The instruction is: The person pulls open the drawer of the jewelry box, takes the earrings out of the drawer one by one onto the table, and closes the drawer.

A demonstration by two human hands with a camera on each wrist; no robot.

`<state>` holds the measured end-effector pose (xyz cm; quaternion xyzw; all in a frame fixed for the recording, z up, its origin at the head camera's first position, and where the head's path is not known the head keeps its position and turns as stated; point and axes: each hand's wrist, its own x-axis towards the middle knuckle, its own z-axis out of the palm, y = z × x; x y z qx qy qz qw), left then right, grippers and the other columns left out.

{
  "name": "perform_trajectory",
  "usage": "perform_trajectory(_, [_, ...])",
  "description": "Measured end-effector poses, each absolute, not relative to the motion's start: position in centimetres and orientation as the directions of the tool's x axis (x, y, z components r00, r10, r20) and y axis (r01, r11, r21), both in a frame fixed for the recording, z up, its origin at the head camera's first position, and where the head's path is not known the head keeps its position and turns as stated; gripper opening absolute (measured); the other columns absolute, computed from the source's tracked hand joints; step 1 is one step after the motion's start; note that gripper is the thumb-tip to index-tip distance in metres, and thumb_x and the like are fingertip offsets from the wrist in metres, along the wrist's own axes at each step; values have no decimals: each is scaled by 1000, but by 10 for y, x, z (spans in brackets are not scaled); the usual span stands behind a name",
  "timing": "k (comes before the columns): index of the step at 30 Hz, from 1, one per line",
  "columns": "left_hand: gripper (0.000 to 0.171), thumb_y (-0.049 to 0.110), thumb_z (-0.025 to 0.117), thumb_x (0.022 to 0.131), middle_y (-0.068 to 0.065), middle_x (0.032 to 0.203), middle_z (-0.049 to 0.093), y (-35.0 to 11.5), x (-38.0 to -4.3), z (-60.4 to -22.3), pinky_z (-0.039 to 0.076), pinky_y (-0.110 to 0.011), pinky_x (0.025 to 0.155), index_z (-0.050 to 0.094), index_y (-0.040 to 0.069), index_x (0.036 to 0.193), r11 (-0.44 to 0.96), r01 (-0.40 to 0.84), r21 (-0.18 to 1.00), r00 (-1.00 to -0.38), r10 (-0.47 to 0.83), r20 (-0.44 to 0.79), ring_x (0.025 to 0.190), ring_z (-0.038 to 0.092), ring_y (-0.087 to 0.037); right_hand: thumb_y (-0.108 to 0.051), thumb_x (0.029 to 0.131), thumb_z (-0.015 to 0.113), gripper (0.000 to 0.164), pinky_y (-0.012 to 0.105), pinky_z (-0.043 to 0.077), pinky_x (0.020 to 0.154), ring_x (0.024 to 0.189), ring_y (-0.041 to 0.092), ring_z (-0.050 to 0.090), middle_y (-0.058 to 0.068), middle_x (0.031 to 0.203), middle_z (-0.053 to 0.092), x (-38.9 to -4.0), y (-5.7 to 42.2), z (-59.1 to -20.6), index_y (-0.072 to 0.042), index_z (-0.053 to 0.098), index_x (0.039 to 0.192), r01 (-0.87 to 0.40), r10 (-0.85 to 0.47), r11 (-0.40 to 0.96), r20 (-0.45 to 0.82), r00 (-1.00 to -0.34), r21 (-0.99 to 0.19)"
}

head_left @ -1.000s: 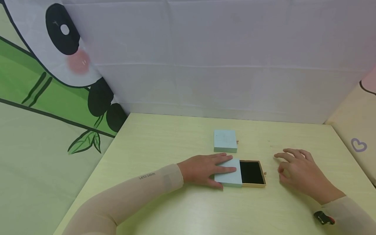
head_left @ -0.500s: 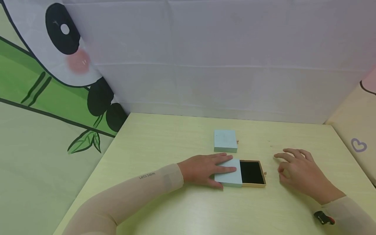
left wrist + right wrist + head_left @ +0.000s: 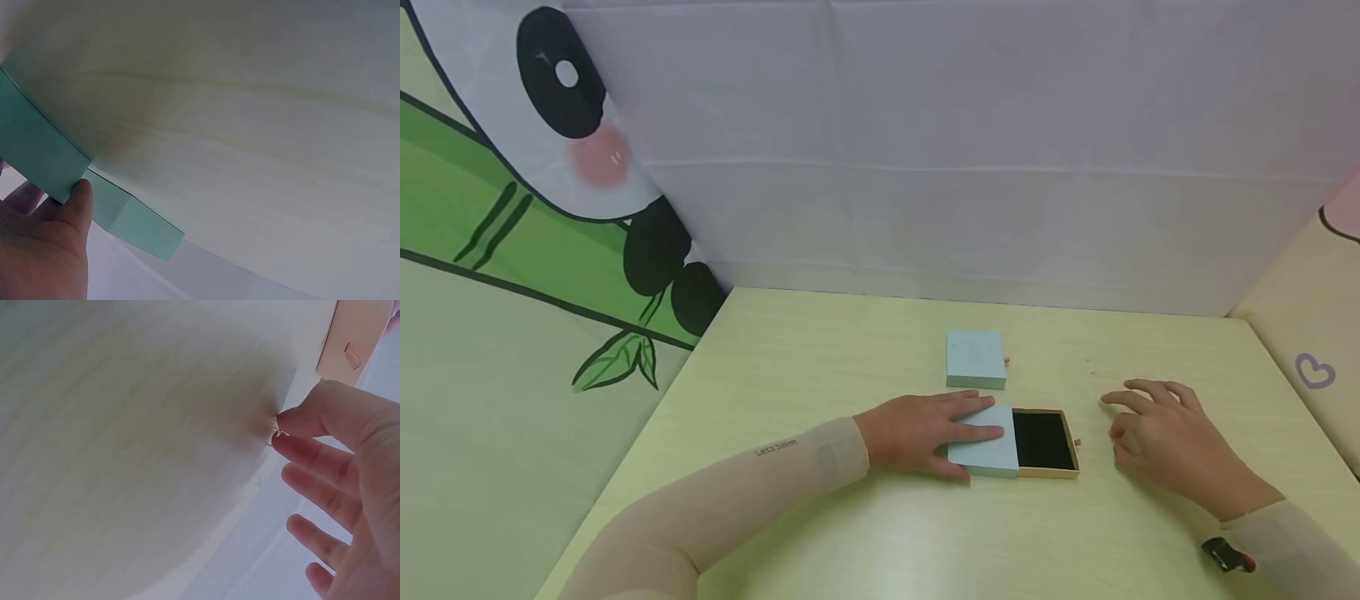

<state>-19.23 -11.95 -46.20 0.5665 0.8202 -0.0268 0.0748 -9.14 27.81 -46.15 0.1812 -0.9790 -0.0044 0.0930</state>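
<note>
My left hand [image 3: 917, 433] rests with spread fingers on the pale blue sleeve [image 3: 992, 458] of a small drawer box. Its drawer [image 3: 1045, 442], lined in black, is pulled out to the right. In the left wrist view the thumb [image 3: 78, 206] lies against the sleeve's side [image 3: 40, 144]. My right hand [image 3: 1168, 442] is right of the drawer, over the table. Its thumb and index finger pinch a tiny, thin, wire-like piece [image 3: 277, 432], too small to identify; the other fingers are apart.
Behind the pulled-out box sits a second pale blue box [image 3: 974, 357], closed, with a small tab on its right. Tiny specks [image 3: 1092, 372] lie on the pale wooden table [image 3: 820, 350], beyond the right hand. A white cloth [image 3: 962, 167] hangs along the far edge.
</note>
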Motion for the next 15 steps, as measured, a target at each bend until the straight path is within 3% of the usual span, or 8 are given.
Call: perform_trajectory(15, [85,78,62,114,8,200,23,-118,-193,-464,58,-35,130,30,49,187,361,932,30,-352,923,-154,187,26,-16,-30,84,105,21,76,45,118,147,50,66,11,147,83,-98,266,-453,-26,87,96,-398,-393,917,214,-895,21])
